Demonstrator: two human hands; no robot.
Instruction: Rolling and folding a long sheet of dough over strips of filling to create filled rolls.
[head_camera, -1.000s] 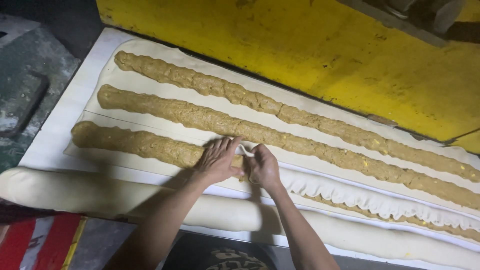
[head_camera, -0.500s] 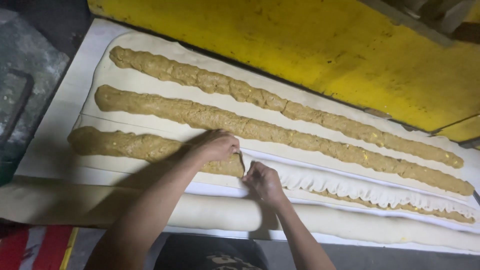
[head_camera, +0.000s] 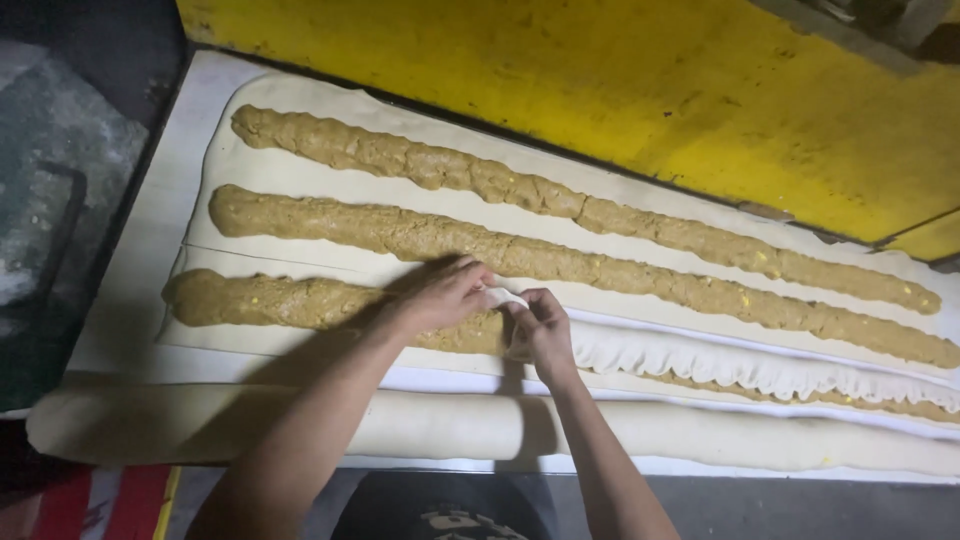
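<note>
Spanning the table (head_camera: 130, 300), the dough sheet (head_camera: 300, 200) carried three filling ropes; you worked the nearest rope (head_camera: 270, 300). Your left hand (head_camera: 445, 295) lay curled over the filling, your right hand (head_camera: 540, 330) pinched the dough flap (head_camera: 503, 297) beside the crimped seam (head_camera: 700, 355). Judged risk: pulling thin dough could tear it, leaking filling.

A white worktable (head_camera: 130, 300) carries a flat dough sheet (head_camera: 300, 170) and a long rolled dough log (head_camera: 700, 440)
</note>
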